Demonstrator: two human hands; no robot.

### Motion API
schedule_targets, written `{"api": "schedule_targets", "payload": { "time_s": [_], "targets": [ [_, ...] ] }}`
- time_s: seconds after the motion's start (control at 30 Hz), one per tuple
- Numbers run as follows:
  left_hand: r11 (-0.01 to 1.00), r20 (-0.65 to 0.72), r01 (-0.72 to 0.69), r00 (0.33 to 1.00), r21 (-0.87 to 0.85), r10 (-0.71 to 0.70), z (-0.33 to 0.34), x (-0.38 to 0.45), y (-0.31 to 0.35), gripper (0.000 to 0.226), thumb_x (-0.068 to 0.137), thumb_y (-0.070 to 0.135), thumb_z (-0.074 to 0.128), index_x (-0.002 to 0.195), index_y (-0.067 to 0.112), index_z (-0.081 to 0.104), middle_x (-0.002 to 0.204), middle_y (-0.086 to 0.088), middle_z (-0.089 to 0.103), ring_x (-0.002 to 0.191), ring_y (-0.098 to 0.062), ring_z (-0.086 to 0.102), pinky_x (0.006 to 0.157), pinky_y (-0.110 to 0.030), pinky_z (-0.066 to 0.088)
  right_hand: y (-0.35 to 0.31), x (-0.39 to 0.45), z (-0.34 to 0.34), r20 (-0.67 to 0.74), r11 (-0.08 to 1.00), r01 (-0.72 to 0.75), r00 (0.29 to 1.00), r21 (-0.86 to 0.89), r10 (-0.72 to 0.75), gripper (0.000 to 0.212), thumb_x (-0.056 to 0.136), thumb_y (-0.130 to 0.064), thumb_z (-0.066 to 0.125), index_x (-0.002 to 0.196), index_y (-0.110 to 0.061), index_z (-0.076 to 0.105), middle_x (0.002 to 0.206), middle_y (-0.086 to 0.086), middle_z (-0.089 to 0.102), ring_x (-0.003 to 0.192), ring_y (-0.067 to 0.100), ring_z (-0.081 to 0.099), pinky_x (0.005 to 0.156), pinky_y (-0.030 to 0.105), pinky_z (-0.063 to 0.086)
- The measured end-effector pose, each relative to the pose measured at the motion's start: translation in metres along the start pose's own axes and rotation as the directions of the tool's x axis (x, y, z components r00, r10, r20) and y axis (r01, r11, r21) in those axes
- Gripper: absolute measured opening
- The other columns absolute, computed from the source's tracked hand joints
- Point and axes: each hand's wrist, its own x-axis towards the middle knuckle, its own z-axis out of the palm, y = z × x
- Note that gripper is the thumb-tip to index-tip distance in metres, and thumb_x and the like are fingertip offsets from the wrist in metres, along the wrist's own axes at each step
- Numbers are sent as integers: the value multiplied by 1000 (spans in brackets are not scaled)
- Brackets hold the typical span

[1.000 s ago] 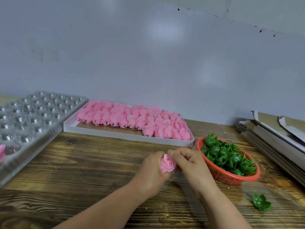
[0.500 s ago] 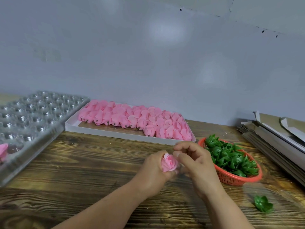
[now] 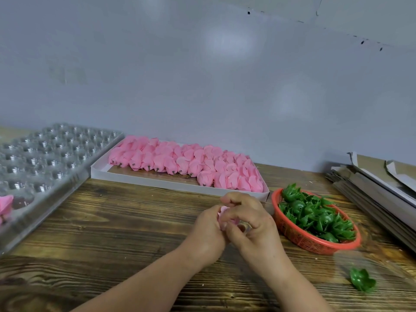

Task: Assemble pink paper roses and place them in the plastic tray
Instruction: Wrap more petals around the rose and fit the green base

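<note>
Above the middle of the wooden table, my left hand (image 3: 208,230) grips a pink paper rose (image 3: 222,216) from the left. My right hand (image 3: 253,224) curls over the rose from the right and pinches its petals, hiding most of it. The clear plastic tray (image 3: 74,176) with round cells lies at the left. One pink rose (image 3: 5,206) sits in a near cell at the frame's left edge. A white flat box (image 3: 157,182) at the back holds several pink rose heads (image 3: 184,162).
A red mesh basket (image 3: 299,240) full of green plastic calyxes (image 3: 315,215) stands right of my hands. One loose green calyx (image 3: 361,279) lies on the table at the near right. Stacked flat cardboard (image 3: 378,188) fills the right edge. A grey wall stands behind.
My right hand has closed over the rose, which was plainly visible between both hands before and is now mostly covered. The left hand has stayed in place.
</note>
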Motion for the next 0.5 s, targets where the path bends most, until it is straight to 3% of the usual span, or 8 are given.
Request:
{"api": "schedule_targets", "payload": {
  "time_s": [0.07,0.13,0.2,0.33,0.4,0.5],
  "targets": [
    [1000,5,-6,1000,-14,7,0,-1,0,14,92,1,55,90,11,65,81,1,66,70,8,62,61,-9,46,-1,0,0,10,1000,-9,1000,18,9,11,72,-6,63,70,-14,70,107,-11,61,107,3,54,88,20,43],
    [1000,0,-13,1000,2,13,0,-1,0,9,90,3,59,93,8,66,88,-8,70,80,-5,66,67,-20,53,-2,1,-1,-21,998,-8,1000,61,9,13,71,-9,67,79,-18,70,108,-8,62,108,2,55,88,16,44],
    [1000,-8,1,1000,2,-1,-1,0,-1,11,88,6,62,80,12,65,79,-5,70,75,-14,63,67,-29,53,1,2,-4,-134,995,-14,991,98,27,21,70,-10,69,87,-22,68,105,-3,64,104,1,57,85,10,43],
    [994,-74,55,995,-94,-62,-4,0,-3,19,87,11,68,72,18,62,66,8,66,69,-8,63,68,-22,50,20,4,-9,-342,996,-90,936,-3,83,24,72,-11,60,88,-28,59,89,-8,61,81,4,56,76,11,42],
    [992,-131,66,988,-104,-79,-7,1,-1,21,85,13,71,68,19,60,59,12,63,62,-2,60,62,-17,46,30,3,-8,-317,991,-122,943,-61,97,20,73,-9,60,88,-23,60,86,-11,58,79,5,55,74,10,40],
    [996,-236,84,968,-35,-90,-12,3,2,25,83,21,74,66,20,56,58,12,57,60,-5,54,64,-22,43,43,1,-6,-234,976,-150,966,-155,111,21,75,3,67,89,-12,64,84,-14,56,82,5,55,75,12,40]
  ]
}}
